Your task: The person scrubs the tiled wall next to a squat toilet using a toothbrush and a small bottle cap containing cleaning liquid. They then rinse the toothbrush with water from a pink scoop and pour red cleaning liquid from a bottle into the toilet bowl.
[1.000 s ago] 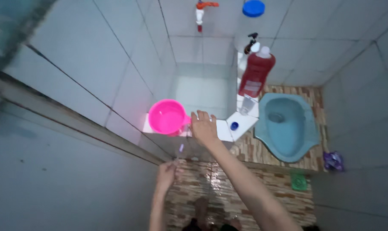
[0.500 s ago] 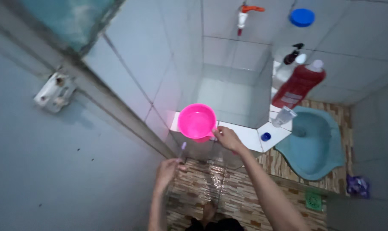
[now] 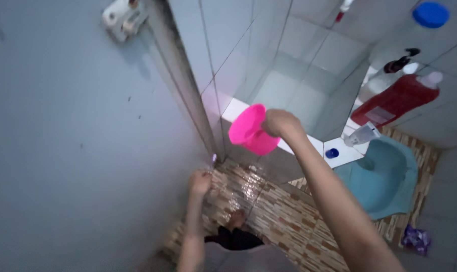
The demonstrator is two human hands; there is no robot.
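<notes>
Pink scoop (image 3: 251, 133): round, bright, smooth plastic, tilted on its side, open mouth turned left toward the tiled wall, base toward the right. Held up over the white ledge (image 3: 314, 146), just clear of it, in front of the tiled water basin (image 3: 284, 90). Handle hidden under the fingers.

Right hand (image 3: 280, 122): grip wrapped tight around the scoop's handle side, knuckles up, arm stretching in from the lower right.

Left hand (image 3: 200, 182): lower, near the corner where door frame meets wall, grip pinched on a thin stick with a pale purple tip (image 3: 213, 158); too blurred to tell more. Well apart from the scoop.

On the ledge: small blue cap (image 3: 331, 153) and a clear cup (image 3: 362, 134) lying tipped. Behind these, a red bottle (image 3: 397, 100) with white cap, a dark pump bottle (image 3: 397, 65), a big container with blue lid (image 3: 431, 14). Blue squat toilet (image 3: 384, 181) to the right, set in a brown mosaic floor (image 3: 284, 216), wet and shiny near the feet. Purple wrapper (image 3: 415, 239) at the floor's far right.
</notes>
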